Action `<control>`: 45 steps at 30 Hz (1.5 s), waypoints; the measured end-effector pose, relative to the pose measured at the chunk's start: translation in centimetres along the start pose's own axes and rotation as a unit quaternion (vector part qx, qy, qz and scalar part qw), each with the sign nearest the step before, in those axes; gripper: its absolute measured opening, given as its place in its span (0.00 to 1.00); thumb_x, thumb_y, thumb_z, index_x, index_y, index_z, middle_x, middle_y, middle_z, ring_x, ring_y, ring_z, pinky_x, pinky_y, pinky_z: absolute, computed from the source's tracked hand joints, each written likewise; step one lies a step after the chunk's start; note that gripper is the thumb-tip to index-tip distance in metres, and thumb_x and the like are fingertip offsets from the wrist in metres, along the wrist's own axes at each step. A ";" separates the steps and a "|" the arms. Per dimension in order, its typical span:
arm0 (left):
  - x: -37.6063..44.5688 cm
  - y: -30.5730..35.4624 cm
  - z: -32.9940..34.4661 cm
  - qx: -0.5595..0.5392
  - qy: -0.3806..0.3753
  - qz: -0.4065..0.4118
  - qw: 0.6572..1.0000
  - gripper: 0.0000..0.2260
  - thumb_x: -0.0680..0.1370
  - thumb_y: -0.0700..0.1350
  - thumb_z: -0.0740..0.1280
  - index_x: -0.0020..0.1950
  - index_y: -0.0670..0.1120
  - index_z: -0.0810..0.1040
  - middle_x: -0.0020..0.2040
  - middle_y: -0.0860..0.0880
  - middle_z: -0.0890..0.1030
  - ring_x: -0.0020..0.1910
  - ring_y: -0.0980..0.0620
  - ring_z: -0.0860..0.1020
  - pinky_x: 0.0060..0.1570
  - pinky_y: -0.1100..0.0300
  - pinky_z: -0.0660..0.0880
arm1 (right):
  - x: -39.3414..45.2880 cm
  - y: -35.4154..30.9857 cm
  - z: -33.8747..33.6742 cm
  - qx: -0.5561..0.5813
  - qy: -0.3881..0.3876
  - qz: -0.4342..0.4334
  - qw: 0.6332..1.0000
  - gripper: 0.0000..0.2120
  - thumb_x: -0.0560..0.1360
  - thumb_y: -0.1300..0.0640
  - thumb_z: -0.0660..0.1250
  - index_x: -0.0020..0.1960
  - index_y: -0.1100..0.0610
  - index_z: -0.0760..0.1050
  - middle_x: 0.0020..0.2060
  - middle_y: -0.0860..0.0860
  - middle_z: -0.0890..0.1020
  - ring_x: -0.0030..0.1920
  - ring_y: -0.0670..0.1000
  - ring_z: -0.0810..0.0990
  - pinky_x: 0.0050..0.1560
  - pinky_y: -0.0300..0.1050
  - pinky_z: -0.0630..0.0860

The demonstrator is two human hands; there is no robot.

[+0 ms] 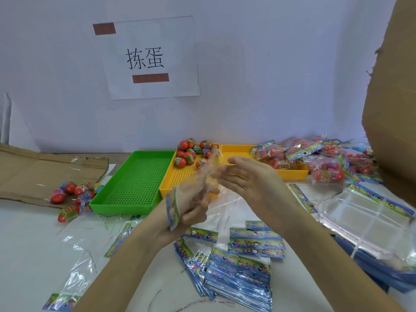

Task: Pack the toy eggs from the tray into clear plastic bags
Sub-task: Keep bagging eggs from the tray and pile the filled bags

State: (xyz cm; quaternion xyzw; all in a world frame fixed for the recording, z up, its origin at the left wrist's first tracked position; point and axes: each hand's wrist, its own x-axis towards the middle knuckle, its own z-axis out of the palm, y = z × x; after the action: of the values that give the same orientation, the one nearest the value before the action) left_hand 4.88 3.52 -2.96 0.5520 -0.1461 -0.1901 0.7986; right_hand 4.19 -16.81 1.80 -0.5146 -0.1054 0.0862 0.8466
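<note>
My left hand [194, 203] grips a clear plastic bag [202, 176] with a printed blue-green header, held upright over the table. My right hand [245, 176] is beside it with straight fingers touching the bag's upper part. Several red toy eggs [191, 153] lie at the far end of the middle yellow tray [180, 179]. The bag looks empty, though motion blur hides detail.
An empty green tray [135, 183] sits left of the yellow one. Filled bags [319, 158] pile on the right yellow tray [295, 173] and beyond. Loose eggs [74, 194] lie at left by flat cardboard. Stacks of empty bags [243, 266] cover the near table. A cardboard box [391, 97] stands at right.
</note>
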 end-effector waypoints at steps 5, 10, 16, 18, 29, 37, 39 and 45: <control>-0.1 0.4 1.0 -0.088 -0.014 -0.089 0.992 0.19 0.79 0.61 0.71 0.44 0.45 0.85 0.26 0.54 0.68 0.16 0.61 0.63 0.17 0.68 0.61 | -0.5 0.2 0.3 -0.258 -0.057 -0.070 0.962 0.13 0.78 0.47 0.72 0.52 0.57 0.86 0.48 0.54 0.88 0.53 0.53 0.86 0.60 0.46 0.81; -0.5 0.7 1.7 -0.077 0.007 -0.098 0.992 0.27 0.81 0.65 0.66 0.71 0.46 0.79 0.41 0.46 0.80 0.24 0.54 0.73 0.25 0.63 0.71 | -0.6 -0.1 0.0 -0.317 -0.013 -0.140 0.938 0.10 0.75 0.54 0.77 0.43 0.60 0.83 0.39 0.52 0.86 0.43 0.50 0.86 0.49 0.40 0.81; -0.3 2.2 1.5 0.090 0.149 0.040 0.984 0.44 0.73 0.79 0.57 0.69 0.44 0.80 0.65 0.43 0.84 0.64 0.42 0.83 0.67 0.39 0.76 | 0.0 -1.1 -1.9 -0.377 0.070 -0.149 0.911 0.07 0.75 0.55 0.77 0.43 0.57 0.82 0.41 0.48 0.88 0.42 0.48 0.87 0.47 0.38 0.82; -0.6 2.1 1.7 0.162 0.156 0.075 0.971 0.36 0.72 0.73 0.67 0.68 0.47 0.81 0.62 0.46 0.86 0.63 0.44 0.84 0.67 0.40 0.77 | 0.1 -1.0 -2.1 -0.363 0.058 -0.133 0.920 0.07 0.76 0.56 0.76 0.43 0.58 0.82 0.39 0.50 0.88 0.39 0.49 0.88 0.44 0.38 0.81; -0.7 1.5 1.5 0.212 0.086 0.088 0.970 0.46 0.66 0.71 0.78 0.77 0.53 0.69 0.63 0.48 0.85 0.59 0.42 0.86 0.58 0.46 0.83 | 0.2 0.1 -2.1 -0.416 0.098 -0.086 0.900 0.07 0.80 0.55 0.71 0.48 0.56 0.87 0.36 0.49 0.88 0.38 0.48 0.87 0.40 0.43 0.84; -0.9 0.9 1.6 0.263 0.228 0.162 0.923 0.19 0.74 0.42 0.79 0.64 0.50 0.79 0.33 0.53 0.85 0.33 0.56 0.84 0.35 0.69 0.76 | 0.2 -0.7 -1.8 -0.189 -0.016 0.018 0.982 0.17 0.82 0.50 0.67 0.58 0.64 0.82 0.50 0.59 0.88 0.53 0.58 0.88 0.50 0.45 0.85; -1.0 1.3 1.5 0.270 0.228 0.168 0.920 0.19 0.72 0.46 0.80 0.61 0.52 0.82 0.33 0.55 0.84 0.30 0.59 0.82 0.34 0.70 0.75 | 0.1 -0.7 -1.7 -0.188 -0.051 0.041 0.980 0.18 0.80 0.46 0.69 0.59 0.60 0.84 0.53 0.57 0.88 0.55 0.56 0.87 0.49 0.40 0.83; -1.1 1.7 1.1 0.279 0.198 0.166 0.925 0.19 0.69 0.51 0.81 0.58 0.55 0.84 0.39 0.42 0.86 0.36 0.48 0.85 0.39 0.61 0.81 | 0.1 -0.7 -2.1 -0.098 -0.108 0.113 0.983 0.13 0.79 0.56 0.72 0.57 0.65 0.85 0.57 0.64 0.85 0.60 0.61 0.85 0.58 0.45 0.82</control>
State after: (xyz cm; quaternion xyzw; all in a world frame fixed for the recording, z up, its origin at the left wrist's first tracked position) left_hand 3.65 3.66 -1.05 0.7466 -0.1215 0.1066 0.6453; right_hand 4.86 -18.90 1.52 -0.5912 -0.1451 0.2253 0.7607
